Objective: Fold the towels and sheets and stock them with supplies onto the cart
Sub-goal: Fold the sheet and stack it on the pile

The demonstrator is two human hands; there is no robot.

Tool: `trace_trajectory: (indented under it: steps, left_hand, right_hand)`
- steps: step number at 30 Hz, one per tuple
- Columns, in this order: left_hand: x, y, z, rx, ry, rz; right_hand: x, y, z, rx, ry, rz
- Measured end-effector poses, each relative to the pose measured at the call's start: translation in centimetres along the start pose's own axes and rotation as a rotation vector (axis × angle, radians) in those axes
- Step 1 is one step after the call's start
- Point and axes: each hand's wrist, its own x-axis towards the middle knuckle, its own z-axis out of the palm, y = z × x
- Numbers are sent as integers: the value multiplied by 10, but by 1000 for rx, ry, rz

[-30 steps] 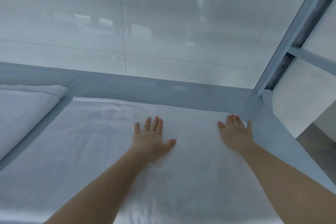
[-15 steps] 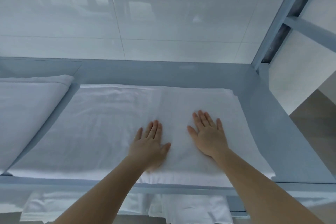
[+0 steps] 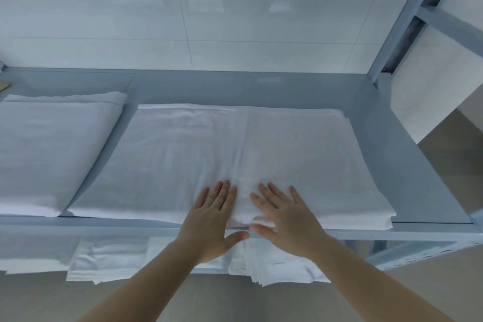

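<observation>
A second folded white sheet [image 3: 49,149] is lying on the grey-blue cart shelf [image 3: 397,165] just to the left of the worked one, a narrow strip of bare shelf between them; more folded white linen [image 3: 274,261] is sitting on the lower shelf, and a glossy tiled wall [image 3: 183,8] is rising behind. The folded white sheet [image 3: 235,154] is lying flat on the top shelf, smooth, its layered edges showing at the near right corner, long axis running left to right. The left hand [image 3: 211,222] and right hand [image 3: 287,219] are resting side by side at its near edge, fingers straight and spread, gripping nothing.
</observation>
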Motion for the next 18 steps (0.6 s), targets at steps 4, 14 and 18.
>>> trace_trajectory:
  steps: [4, 14, 18]
  left_hand:
    - [-9, -4, 8, 25, 28, -41]
    - [-5, -5, 4, 40, 56, -37]
    - [-11, -21, -4, 38, 82, -48]
  right_hand:
    - [-5, -19, 12, -124, 101, 96]
    - [13, -84, 11, -124, 219, 54]
    - [18, -77, 11, -107, 224, 95]
